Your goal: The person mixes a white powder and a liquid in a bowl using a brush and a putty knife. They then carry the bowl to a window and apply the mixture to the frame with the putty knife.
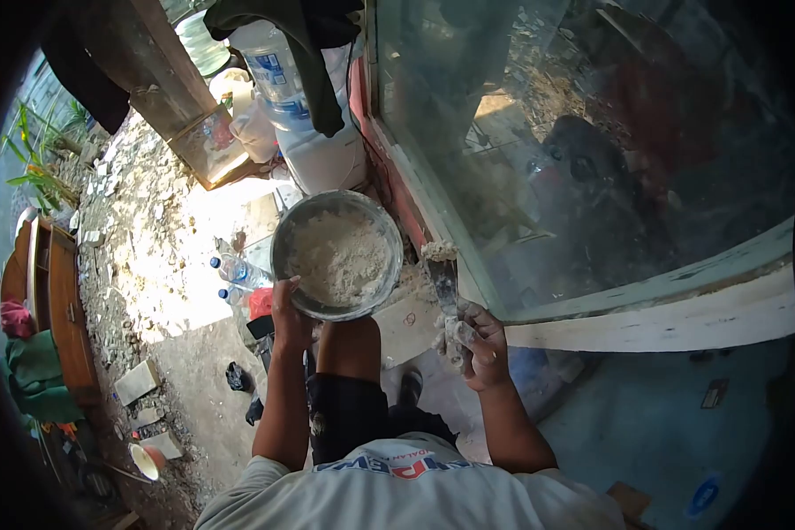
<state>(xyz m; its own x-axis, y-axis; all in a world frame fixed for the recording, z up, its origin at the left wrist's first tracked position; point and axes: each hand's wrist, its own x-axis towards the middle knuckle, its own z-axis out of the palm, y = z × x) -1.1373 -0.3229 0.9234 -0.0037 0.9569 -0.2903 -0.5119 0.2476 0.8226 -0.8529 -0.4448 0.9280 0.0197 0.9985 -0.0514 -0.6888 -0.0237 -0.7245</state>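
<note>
My left hand [290, 311] grips the near left rim of a round metal bowl [396, 250], which sits above my raised knee. Pale, crumbly plaster mix [340, 256] covers the inside of the bowl. To the right, my right hand [475, 343], smeared with the same pale stuff, is closed round the handle of a putty knife [444, 284]. A lump of mix [439, 251] rests on the tip of its blade, apart from the bowl and close to the window frame [468, 274].
A large glass pane [592, 177] fills the upper right, above a white ledge [662, 327]. Ahead stands a water dispenser with a big bottle [278, 75]. Plastic bottles [238, 269] lie left of the bowl. Rubble [132, 247] and a wooden cabinet [66, 309] are at left.
</note>
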